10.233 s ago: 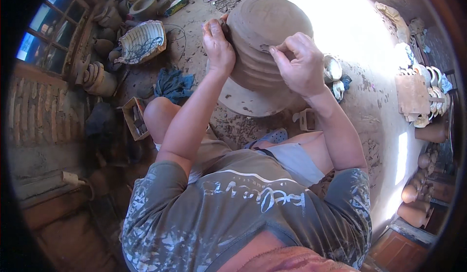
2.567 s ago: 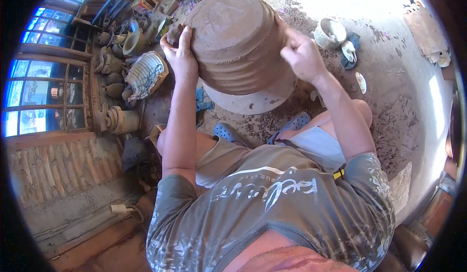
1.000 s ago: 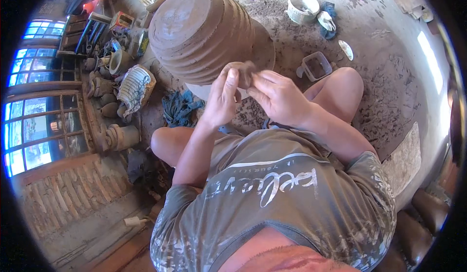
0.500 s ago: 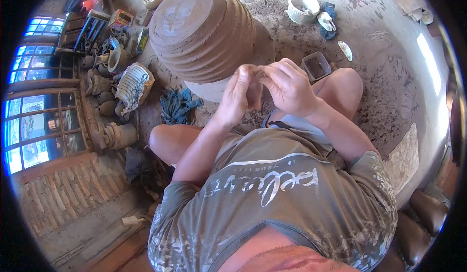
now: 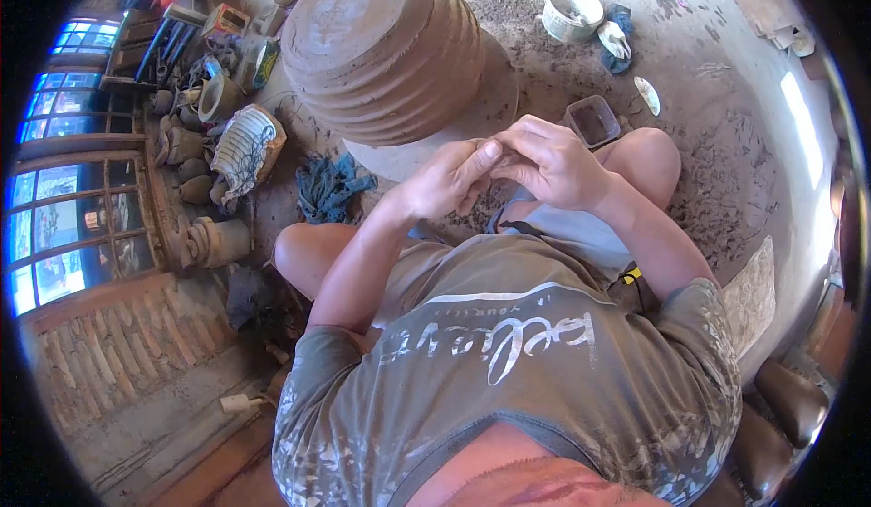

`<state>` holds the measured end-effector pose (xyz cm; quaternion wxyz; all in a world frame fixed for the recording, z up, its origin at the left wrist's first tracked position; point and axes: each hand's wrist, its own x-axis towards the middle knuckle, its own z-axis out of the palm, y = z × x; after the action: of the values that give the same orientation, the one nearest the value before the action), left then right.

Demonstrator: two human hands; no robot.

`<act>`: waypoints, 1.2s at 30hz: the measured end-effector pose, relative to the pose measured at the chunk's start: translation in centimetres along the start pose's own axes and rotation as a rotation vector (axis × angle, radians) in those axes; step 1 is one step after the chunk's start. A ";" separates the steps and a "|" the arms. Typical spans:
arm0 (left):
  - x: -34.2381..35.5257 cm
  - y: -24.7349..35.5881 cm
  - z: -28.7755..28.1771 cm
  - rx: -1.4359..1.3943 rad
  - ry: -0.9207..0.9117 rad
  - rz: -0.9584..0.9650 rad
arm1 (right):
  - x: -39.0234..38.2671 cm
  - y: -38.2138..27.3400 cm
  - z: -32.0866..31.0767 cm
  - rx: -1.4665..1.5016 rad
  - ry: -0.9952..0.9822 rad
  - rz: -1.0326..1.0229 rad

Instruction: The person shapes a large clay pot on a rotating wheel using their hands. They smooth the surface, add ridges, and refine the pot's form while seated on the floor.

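Note:
In front of my lap, my left hand [image 5: 454,177] and my right hand [image 5: 555,167] meet, fingers curled and pressed together around something small that they mostly hide; I cannot make it out. Just beyond them a large ribbed pot of wet brown clay [image 5: 390,72] rests bottom-up on a round pale wheel head [image 5: 386,155], with neither hand touching it. Right of the wheel, by my right knee, lies a small clear plastic container [image 5: 594,124] with dark contents.
A crumpled teal cloth [image 5: 331,185] lies left of the wheel. Pots [image 5: 195,167], a ribbed mould [image 5: 247,144] and tools [image 5: 159,44] crowd the window side. A white bucket [image 5: 572,13] and rag [image 5: 615,49] sit back right, near clay crumbs [image 5: 717,180].
Both hands have left the pot's sides and come together nearer my body. Over the last second they drew a little further from the pot, and the brown lump between them became hidden.

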<state>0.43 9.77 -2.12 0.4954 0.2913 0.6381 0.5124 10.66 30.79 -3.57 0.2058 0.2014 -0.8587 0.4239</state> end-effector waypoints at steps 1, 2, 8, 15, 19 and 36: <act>0.3 -0.5 0.4 -0.041 0.020 -0.028 | -0.5 0.4 0.0 -0.079 -0.015 -0.010; 0.5 -0.8 0.8 -0.100 0.071 -0.002 | -0.8 0.8 0.0 -0.157 -0.030 -0.021; 2.0 0.1 4.0 -0.364 0.380 0.086 | 0.0 -0.6 2.1 -0.360 0.313 0.047; -0.4 -0.8 1.1 -0.328 0.115 0.037 | 0.0 -1.2 -1.5 0.045 -0.021 0.240; 0.3 -1.9 1.7 -0.225 0.059 0.019 | 0.1 -0.5 -0.6 0.015 -0.065 -0.014; -1.0 -2.6 0.8 0.045 0.261 0.215 | -0.1 -2.1 1.8 0.109 0.085 0.156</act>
<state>1.89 8.45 -4.23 0.3438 0.2998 0.6735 0.5816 11.51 28.12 -3.27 0.1971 0.1268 -0.8379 0.4929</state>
